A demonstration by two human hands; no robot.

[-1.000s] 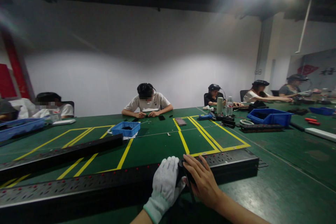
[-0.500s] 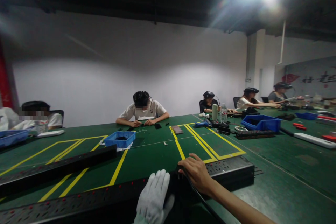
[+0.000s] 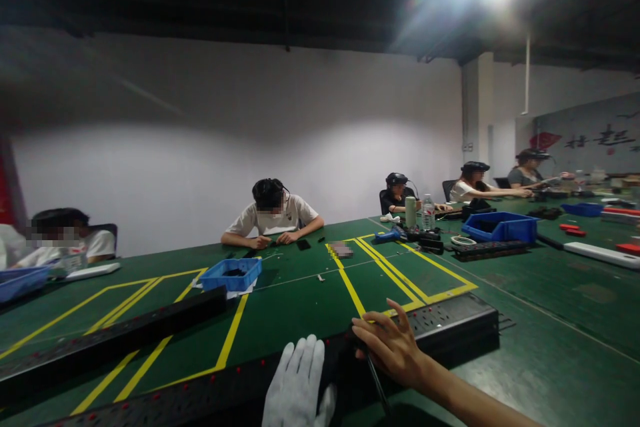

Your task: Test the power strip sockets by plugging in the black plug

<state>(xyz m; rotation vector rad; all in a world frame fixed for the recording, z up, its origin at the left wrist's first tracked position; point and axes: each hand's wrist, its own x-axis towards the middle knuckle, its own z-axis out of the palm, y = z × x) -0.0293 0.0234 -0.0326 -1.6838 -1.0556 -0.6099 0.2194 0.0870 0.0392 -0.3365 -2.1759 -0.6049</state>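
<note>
A long black power strip (image 3: 457, 317) with red dots and socket slots runs across the table in front of me. My left hand (image 3: 297, 383), in a white glove, lies flat over its middle, fingers stretched out and the thumb apart. Just to the right, my bare right hand (image 3: 391, 341) grips a black plug at the strip, mostly covered by the fingers. From under it a black cable (image 3: 376, 379) trails down toward me. Whether the plug is seated in a socket is hidden.
A second black strip (image 3: 115, 330) lies at the left. Beyond are a blue bin (image 3: 231, 273), a larger blue bin (image 3: 500, 225), a blue tool (image 3: 393, 233) and a bottle (image 3: 429, 212). Yellow tape (image 3: 353, 290) marks the green table. Several people sit around it.
My view has shifted slightly. My right hand still holds the plug, its fingers a little more spread, and the cable now hangs straighter down. My left hand stays flat on the strip.
</note>
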